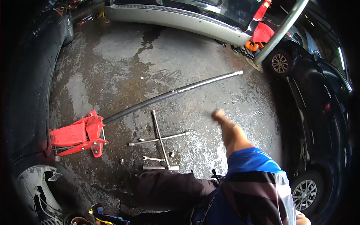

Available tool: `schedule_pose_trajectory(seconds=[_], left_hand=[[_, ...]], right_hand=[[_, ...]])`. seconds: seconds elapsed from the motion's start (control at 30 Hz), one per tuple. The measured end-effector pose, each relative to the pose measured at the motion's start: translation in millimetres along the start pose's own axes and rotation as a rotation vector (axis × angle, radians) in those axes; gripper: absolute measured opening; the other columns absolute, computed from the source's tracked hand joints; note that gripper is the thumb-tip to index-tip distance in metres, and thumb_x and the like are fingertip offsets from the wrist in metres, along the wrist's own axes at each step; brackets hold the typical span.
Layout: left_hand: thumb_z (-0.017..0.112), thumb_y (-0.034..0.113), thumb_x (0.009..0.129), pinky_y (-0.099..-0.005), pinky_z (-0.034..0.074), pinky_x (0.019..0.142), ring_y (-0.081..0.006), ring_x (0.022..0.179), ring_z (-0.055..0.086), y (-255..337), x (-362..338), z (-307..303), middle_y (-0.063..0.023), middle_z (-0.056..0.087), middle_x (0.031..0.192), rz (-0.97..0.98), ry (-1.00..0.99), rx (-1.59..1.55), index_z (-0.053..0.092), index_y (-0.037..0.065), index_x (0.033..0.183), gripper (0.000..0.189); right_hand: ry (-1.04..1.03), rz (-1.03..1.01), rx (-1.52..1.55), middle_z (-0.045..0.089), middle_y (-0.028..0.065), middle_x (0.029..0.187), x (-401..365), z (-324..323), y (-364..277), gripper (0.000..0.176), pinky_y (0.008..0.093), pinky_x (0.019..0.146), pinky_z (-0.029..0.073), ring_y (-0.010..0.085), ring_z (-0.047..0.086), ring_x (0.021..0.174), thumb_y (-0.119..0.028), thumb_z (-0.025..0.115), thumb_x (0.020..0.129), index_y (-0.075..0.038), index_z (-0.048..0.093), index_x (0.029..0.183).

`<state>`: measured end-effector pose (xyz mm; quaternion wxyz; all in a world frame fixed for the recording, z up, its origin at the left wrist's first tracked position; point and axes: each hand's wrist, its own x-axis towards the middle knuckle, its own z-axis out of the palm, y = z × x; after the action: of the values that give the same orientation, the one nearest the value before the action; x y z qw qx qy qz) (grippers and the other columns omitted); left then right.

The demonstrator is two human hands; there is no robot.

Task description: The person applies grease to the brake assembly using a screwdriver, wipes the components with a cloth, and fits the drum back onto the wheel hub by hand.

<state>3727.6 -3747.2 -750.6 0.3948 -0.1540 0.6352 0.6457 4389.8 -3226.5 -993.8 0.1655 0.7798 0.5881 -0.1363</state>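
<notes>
My right hand (218, 113) reaches forward over the wet floor, its fingers smeared by motion. It is apart from the tools, nearest to the cross-shaped lug wrench (159, 137) lying to its left. My left hand is out of sight. Close to my knee, a combination wrench (153, 159) lies by the lower end of the lug wrench, beside a short metal bar (170, 168). Small metal pieces that look like lug nuts (171, 154) are scattered about. A red floor jack (77, 132) sits partly beneath the dark car at left, its long handle (142, 107) slanting across the floor.
At left stands a dark car (28, 97), with an exposed wheel well and coil spring (48, 210) below. Another dark car (318, 112) lines the right side. A vehicle's grey bumper (176, 20) spans the back, near a metal pole (281, 32).
</notes>
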Motion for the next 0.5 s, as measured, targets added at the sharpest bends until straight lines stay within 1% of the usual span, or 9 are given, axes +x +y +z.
schedule_pose_trajectory(seconds=[0.03, 0.1, 0.2, 0.23, 0.27, 0.3, 0.37, 0.43, 0.5], left_hand=[[0.052, 0.032, 0.090, -0.0273, 0.038, 0.050, -0.0101, 0.054, 0.046, 0, -1, 0, 0.0068, 0.047, 0.068, -0.003, 0.016, 0.008, 0.045, 0.021, 0.079, 0.017], [0.052, 0.031, 0.090, -0.0260, 0.037, 0.049, -0.0091, 0.051, 0.044, 0, -2, 0, 0.0080, 0.045, 0.064, -0.013, 0.033, 0.025, 0.045, 0.021, 0.075, 0.019], [0.053, 0.031, 0.089, -0.0240, 0.035, 0.047, -0.0074, 0.048, 0.041, -1, 0, -2, 0.0098, 0.043, 0.059, -0.028, 0.047, 0.041, 0.044, 0.023, 0.069, 0.024], [0.054, 0.031, 0.089, -0.0234, 0.034, 0.046, -0.0069, 0.046, 0.041, -1, 1, -4, 0.0104, 0.042, 0.058, -0.027, 0.052, 0.036, 0.044, 0.023, 0.067, 0.026], [0.054, 0.031, 0.089, -0.0227, 0.033, 0.045, -0.0063, 0.045, 0.040, -2, 1, -6, 0.0110, 0.041, 0.056, -0.030, 0.053, 0.035, 0.044, 0.023, 0.064, 0.027], [0.054, 0.030, 0.089, -0.0220, 0.033, 0.044, -0.0058, 0.044, 0.039, -2, 2, -10, 0.0116, 0.040, 0.054, -0.028, 0.053, 0.033, 0.044, 0.024, 0.062, 0.029], [0.055, 0.030, 0.088, -0.0207, 0.031, 0.043, -0.0047, 0.041, 0.037, -5, 3, -15, 0.0128, 0.039, 0.051, -0.028, 0.041, 0.024, 0.043, 0.025, 0.058, 0.033], [0.055, 0.030, 0.088, -0.0201, 0.030, 0.042, -0.0041, 0.040, 0.036, -8, 8, -26, 0.0134, 0.038, 0.050, -0.019, 0.032, 0.015, 0.043, 0.025, 0.056, 0.035], [0.050, 0.031, 0.093, -0.0368, 0.048, 0.059, -0.0199, 0.068, 0.058, -21, 36, -35, -0.0009, 0.058, 0.084, 0.036, -0.277, -0.255, 0.052, 0.014, 0.103, 0.019]], right_hand=[[0.447, 0.241, 0.510, 0.069, 0.0181, 0.079, -63, -98, -12, 0.043, 0.0434, 0.059, 0.053, 0.0240, 0.066, 0.069, -0.039, 0.072, 0.079, 0.003, 0.069, 0.086], [0.816, 0.353, 0.529, 0.065, 0.0291, 0.106, -96, -167, -9, 0.061, 0.0383, 0.085, 0.053, 0.0361, 0.065, 0.103, -0.046, 0.073, 0.079, 0.008, 0.064, 0.106], [0.373, 0.344, 0.369, 0.057, 0.0291, 0.123, -126, -157, 13, 0.075, 0.0368, 0.096, 0.048, 0.0334, 0.057, 0.117, -0.048, 0.067, 0.082, 0.013, 0.049, 0.124], [0.308, 0.313, 0.258, 0.059, 0.0243, 0.123, -129, -129, 10, 0.071, 0.0367, 0.095, 0.049, 0.0327, 0.058, 0.116, -0.052, 0.064, 0.082, 0.006, 0.056, 0.122], [0.291, 0.007, 0.073, 0.064, 0.0185, 0.117, -114, -83, 17, 0.065, 0.0375, 0.089, 0.052, 0.0325, 0.063, 0.108, -0.057, 0.065, 0.080, -0.001, 0.064, 0.114], [-0.006, 0.133, 0.045, 0.066, 0.0237, 0.108, -142, -73, -19, 0.069, 0.0433, 0.085, 0.052, 0.0383, 0.064, 0.101, -0.062, 0.063, 0.080, -0.003, 0.064, 0.115], [-0.230, -0.096, 0.126, 0.067, 0.0216, 0.104, -152, -5, -68, 0.067, 0.0428, 0.082, 0.052, 0.0362, 0.065, 0.094, -0.057, 0.069, 0.078, -0.002, 0.063, 0.116], [-0.315, -0.497, 0.254, 0.066, 0.0224, 0.108, -242, -41, -165, 0.055, 0.0400, 0.086, 0.051, 0.0349, 0.065, 0.096, -0.045, 0.069, 0.083, -0.003, 0.062, 0.117], [-0.282, -0.795, 0.220, 0.066, 0.0212, 0.106, -284, -56, -253, 0.048, 0.0420, 0.086, 0.051, 0.0338, 0.065, 0.099, -0.040, 0.066, 0.085, -0.004, 0.062, 0.116]])
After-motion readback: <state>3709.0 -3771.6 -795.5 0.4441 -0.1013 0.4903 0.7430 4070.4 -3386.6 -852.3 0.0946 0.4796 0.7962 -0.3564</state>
